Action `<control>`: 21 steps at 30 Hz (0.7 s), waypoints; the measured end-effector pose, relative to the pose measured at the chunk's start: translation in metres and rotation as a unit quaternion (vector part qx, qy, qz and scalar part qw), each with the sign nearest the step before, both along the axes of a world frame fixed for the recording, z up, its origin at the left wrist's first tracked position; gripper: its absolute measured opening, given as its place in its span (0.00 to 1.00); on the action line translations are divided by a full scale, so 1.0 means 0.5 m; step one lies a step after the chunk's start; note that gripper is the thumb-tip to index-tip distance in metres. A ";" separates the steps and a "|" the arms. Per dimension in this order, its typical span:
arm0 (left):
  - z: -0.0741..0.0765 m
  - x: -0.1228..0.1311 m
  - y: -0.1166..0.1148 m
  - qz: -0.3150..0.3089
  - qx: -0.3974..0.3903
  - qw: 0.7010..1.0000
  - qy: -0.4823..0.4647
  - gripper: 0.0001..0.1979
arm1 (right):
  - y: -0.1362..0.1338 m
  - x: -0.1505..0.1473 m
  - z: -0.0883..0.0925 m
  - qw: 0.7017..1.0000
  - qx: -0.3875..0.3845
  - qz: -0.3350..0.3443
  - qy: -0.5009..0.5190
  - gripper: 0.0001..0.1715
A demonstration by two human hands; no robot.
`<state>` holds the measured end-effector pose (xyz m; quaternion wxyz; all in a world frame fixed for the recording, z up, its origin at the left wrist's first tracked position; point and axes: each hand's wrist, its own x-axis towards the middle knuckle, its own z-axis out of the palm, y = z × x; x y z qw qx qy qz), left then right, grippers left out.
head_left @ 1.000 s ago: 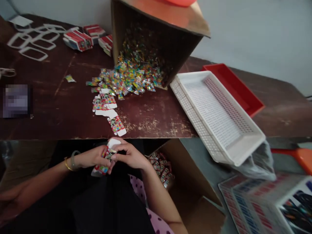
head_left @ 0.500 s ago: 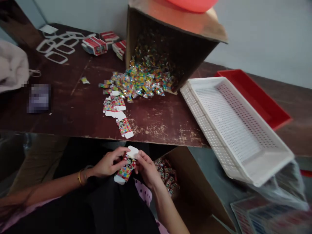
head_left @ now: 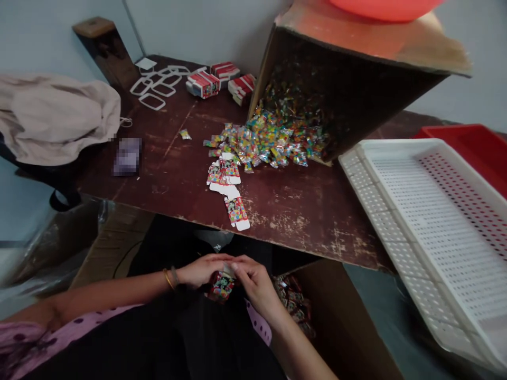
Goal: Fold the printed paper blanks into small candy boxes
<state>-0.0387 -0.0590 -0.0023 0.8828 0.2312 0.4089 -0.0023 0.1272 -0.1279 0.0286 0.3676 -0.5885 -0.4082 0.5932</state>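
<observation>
A small printed candy box (head_left: 222,286), red with coloured dots, is between my two hands over my lap. My left hand (head_left: 203,270) is closed on its left side and top. My right hand (head_left: 253,277) pinches the white flap at its upper end, the thumb lying on it. The far side of the box is hidden by my fingers. On the table (head_left: 285,211) in front of them lies a stack of flat folding boxes (head_left: 224,174), with one flat box (head_left: 236,212) apart near the edge. Wrapped candies (head_left: 269,140) spill out behind the stack.
A tipped cardboard carton (head_left: 356,95) holds more candies. To the right are a white perforated basket (head_left: 431,221) and a red tray (head_left: 475,148). Bundled boxes (head_left: 204,84) and white loops (head_left: 152,101) lie at the back left. An open carton (head_left: 340,311) with filled boxes (head_left: 295,301) stands beside my right arm.
My view has swung left, so the table things appear farther right. My hands have come together at the box's top; its upper white flap is now mostly under my fingers.
</observation>
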 end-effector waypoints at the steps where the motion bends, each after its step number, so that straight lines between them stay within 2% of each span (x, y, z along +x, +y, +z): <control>1: -0.006 -0.004 -0.001 0.000 -0.012 1.000 -0.016 0.14 | 0.000 -0.002 -0.004 1.000 -0.003 0.002 -0.009 0.17; 3: -0.016 -0.014 -0.001 -0.001 -0.040 0.998 -0.057 0.12 | 0.002 -0.002 -0.012 1.000 -0.024 0.005 -0.015 0.13; 6: -0.019 -0.028 0.008 -0.034 -0.053 0.992 -0.108 0.16 | 0.005 0.007 -0.013 0.999 -0.022 0.039 -0.023 0.11; 9: -0.012 -0.037 0.020 -0.105 0.012 0.987 -0.124 0.24 | 0.001 0.011 0.012 0.988 0.058 0.125 -0.071 0.14; 12: -0.003 -0.036 0.028 -0.136 0.084 0.978 -0.134 0.23 | 0.012 0.020 0.034 0.957 0.126 0.225 -0.133 0.19; 15: 0.006 -0.031 0.044 -0.129 0.188 0.968 -0.108 0.17 | 0.083 0.065 0.015 0.919 0.184 0.294 -0.187 0.13; 17: 0.014 -0.034 0.065 -0.165 0.265 0.948 -0.061 0.14 | 0.172 0.123 -0.020 0.902 0.217 0.238 -0.288 0.11; 19: 0.023 -0.045 0.088 -0.240 0.328 0.913 -0.026 0.13 | 0.279 0.191 -0.062 0.865 0.210 0.071 -0.450 0.14; 21: 0.028 -0.061 0.109 -0.320 0.372 0.872 -0.009 0.13 | 0.376 0.254 -0.102 0.836 0.198 -0.023 -0.511 0.21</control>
